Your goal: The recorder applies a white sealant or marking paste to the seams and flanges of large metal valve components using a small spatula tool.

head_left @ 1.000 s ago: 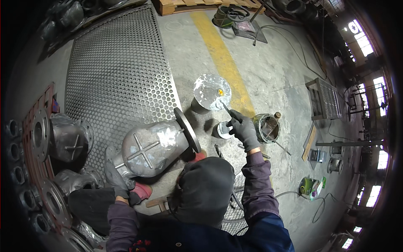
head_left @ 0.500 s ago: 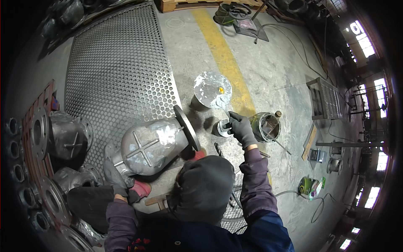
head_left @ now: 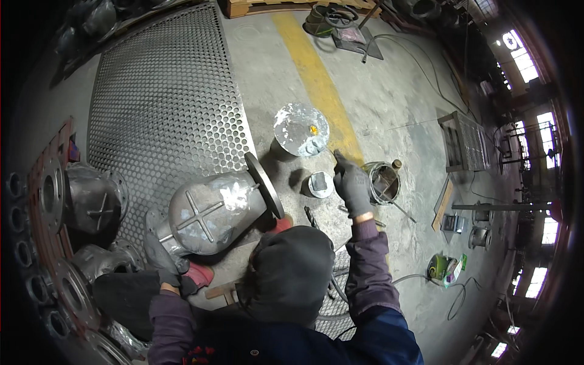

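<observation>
A grey metal valve body [head_left: 213,213] with a raised cross and a round flange lies on its side at my left. My gloved left hand [head_left: 161,252] holds its narrow near end, fingers laid along the neck. My gloved right hand [head_left: 353,185] is closed, its fingertips near the white putty [head_left: 316,145] on the round top of a drum [head_left: 295,125]. A thin scraper is pinched there, mostly hidden by the fingers. Beside that hand stands a small white-rimmed can [head_left: 320,184] with a grey square patch on top.
An open pot [head_left: 385,182] with a rod across it stands right of my hand. A perforated metal sheet [head_left: 170,97] lies at the far left. More flanged castings [head_left: 91,198] crowd the left side. A yellow stripe [head_left: 313,70] crosses the floor. Cables run at right.
My right hand has drawn off the small can, uncovering its top, and moved slightly up toward the drum. My left hand stays on the valve body. The whole view has shifted slightly.
</observation>
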